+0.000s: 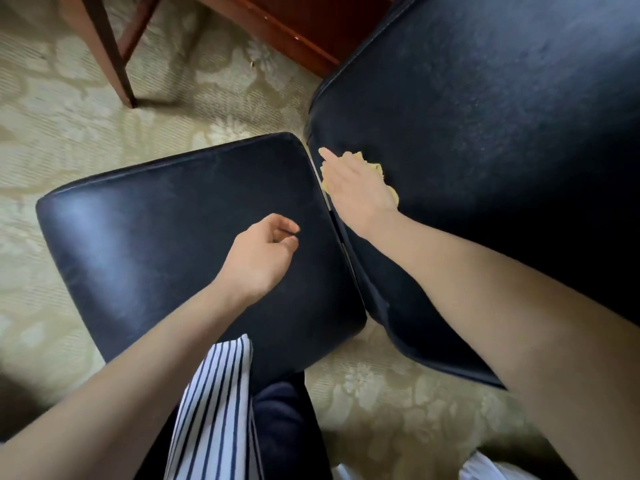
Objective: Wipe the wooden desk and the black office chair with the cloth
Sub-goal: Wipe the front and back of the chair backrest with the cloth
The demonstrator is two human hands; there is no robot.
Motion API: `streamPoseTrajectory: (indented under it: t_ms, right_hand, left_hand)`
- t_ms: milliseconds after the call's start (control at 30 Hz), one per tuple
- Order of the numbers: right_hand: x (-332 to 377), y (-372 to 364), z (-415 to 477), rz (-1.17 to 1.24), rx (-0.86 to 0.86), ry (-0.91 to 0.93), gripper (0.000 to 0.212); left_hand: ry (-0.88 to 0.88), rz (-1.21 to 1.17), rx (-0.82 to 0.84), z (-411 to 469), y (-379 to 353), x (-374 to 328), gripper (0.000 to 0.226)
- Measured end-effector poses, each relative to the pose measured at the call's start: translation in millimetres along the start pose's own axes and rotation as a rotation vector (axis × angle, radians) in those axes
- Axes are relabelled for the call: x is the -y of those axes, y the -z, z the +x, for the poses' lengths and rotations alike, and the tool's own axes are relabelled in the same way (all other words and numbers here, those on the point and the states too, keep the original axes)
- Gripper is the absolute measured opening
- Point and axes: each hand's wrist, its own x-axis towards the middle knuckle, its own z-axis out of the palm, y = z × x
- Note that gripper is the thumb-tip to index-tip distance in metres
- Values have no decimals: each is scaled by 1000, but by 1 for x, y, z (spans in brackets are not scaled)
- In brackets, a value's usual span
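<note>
The black office chair fills the middle of the head view: its seat (145, 230) lies at the left and its backrest (485, 116) at the right. My right hand (356, 188) presses a yellow cloth (377, 169) flat against the lower left part of the backrest, near the gap to the seat; most of the cloth is hidden under the hand. My left hand (263, 254) hovers over the seat with its fingers loosely curled and holds nothing. The wooden desk (311, 26) shows only as dark red-brown wood at the top.
A wooden leg (114, 57) stands on the pale patterned carpet (52, 116) at the upper left. My striped shirt (214, 410) and dark trousers (284, 427) are at the bottom, close to the seat's near edge.
</note>
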Motion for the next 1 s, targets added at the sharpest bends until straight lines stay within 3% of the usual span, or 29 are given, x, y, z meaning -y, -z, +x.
streamPoseTrajectory:
  t_ms: [233,333,600,733,800,1000]
  right_hand:
    - [81,-14,-48,-150,328,510,39]
    - [102,-17,-84,-149,237,527,30]
    - [88,-15,-176,158,183,366,44]
    - [45,-7,-213,288,62,122,54]
    - [23,-6,-220,335,-74,-34,47]
    - [-34,-11,-185,184,-271,-256,38]
  left_hand:
    - [-37,63,114,5,-16,1,37]
    - [-97,74,179,12,-29,-10,53]
    - [-226,0,376,19,-77,-53,85]
    - [-231,-9,381,18,-81,-52,90]
    - [-235,24,369,21,-77,-49,90]
    - [-267,79,287,29,-47,-54,82]
